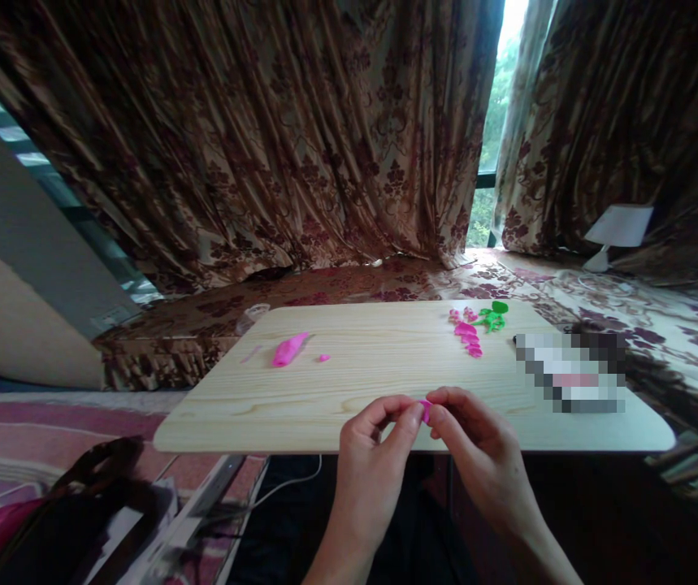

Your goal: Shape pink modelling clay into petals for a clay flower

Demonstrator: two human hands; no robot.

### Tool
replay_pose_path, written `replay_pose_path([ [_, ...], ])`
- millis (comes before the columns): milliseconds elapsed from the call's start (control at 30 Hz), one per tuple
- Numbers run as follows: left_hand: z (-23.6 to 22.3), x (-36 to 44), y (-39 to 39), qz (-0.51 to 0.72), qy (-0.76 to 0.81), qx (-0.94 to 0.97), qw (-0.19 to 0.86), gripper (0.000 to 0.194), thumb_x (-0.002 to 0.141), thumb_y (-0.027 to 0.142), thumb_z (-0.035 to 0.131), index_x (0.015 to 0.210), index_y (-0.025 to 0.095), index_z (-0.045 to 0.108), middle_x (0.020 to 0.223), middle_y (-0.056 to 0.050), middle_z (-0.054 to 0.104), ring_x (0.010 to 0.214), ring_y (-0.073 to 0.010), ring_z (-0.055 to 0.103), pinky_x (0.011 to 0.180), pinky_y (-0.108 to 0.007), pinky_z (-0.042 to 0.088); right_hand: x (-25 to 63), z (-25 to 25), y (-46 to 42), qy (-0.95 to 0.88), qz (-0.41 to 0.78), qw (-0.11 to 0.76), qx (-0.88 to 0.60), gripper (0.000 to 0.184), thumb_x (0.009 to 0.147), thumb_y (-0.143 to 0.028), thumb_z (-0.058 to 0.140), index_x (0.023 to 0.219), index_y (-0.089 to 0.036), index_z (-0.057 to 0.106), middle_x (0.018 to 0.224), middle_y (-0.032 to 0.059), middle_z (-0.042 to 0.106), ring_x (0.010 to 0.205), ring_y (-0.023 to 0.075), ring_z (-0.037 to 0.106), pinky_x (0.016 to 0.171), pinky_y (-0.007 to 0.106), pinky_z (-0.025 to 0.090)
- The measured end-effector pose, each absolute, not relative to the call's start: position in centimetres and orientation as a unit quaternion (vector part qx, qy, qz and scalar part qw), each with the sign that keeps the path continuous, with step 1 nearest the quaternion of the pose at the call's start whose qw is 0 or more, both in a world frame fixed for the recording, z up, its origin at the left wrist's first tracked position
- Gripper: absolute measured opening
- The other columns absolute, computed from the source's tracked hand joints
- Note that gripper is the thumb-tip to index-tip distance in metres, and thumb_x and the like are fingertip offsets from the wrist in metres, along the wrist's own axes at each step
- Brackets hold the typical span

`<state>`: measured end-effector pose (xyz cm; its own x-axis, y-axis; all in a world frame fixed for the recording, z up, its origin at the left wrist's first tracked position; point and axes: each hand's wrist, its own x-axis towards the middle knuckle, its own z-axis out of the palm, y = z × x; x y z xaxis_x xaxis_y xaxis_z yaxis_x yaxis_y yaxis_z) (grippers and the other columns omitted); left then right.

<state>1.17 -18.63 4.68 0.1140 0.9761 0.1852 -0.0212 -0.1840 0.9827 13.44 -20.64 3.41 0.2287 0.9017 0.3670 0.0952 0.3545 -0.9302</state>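
Note:
Between the fingertips of both hands is a small piece of pink modelling clay, held just above the near edge of the wooden table. My left hand pinches it from the left, thumb and forefinger closed. From the other side my right hand pinches the same piece. Farther left on the tabletop lies a bright pink packet of clay, with a small pink lump beside it. Several flattened pink pieces lie in a row at the back right, touching or close to green shaped pieces.
A pixelated flat object lies on the table's right side. A clear container is by the back left corner. Behind stand patterned curtains and a white lamp. A dark bag sits at the lower left.

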Motion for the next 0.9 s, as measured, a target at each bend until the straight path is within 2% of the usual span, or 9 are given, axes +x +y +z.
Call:
replay_pose_path([
  [333, 4.42, 1.02, -18.39, 0.513, 0.416, 0.566, 0.493, 0.015, 0.079, 0.031, 0.059, 0.086, 0.019, 0.066, 0.084, -0.001, 0.069, 0.083, -0.0143, 0.060, 0.077, -0.024, 0.044, 12.99, 3.31, -20.51, -0.524, 0.342, 0.630, -0.460, 0.009, 0.085, -0.025, 0.056, 0.081, -0.020, 0.061, 0.074, -0.0014, 0.061, 0.070, 0.0118, 0.056, 0.064, 0.022, 0.046],
  [533, 4.25, 1.07, -18.44, 0.526, 0.411, 0.552, 0.500, 0.015, 0.079, 0.031, 0.059, 0.086, 0.018, 0.066, 0.082, -0.001, 0.068, 0.081, -0.0141, 0.060, 0.077, -0.024, 0.045, 13.08, 3.27, -20.35, -0.538, 0.344, 0.623, -0.452, 0.007, 0.084, -0.024, 0.057, 0.085, -0.020, 0.062, 0.080, -0.0002, 0.063, 0.075, 0.0131, 0.058, 0.067, 0.024, 0.047],
  [900, 4.39, 0.81, -18.34, 0.526, 0.404, 0.565, 0.491, 0.014, 0.076, 0.027, 0.061, 0.082, 0.017, 0.069, 0.084, -0.004, 0.069, 0.084, -0.0175, 0.061, 0.080, -0.027, 0.045, 13.10, 3.71, -20.34, -0.561, 0.309, 0.615, -0.461, 0.007, 0.084, -0.023, 0.056, 0.083, -0.019, 0.062, 0.079, 0.0005, 0.061, 0.076, 0.0142, 0.057, 0.067, 0.025, 0.046],
])
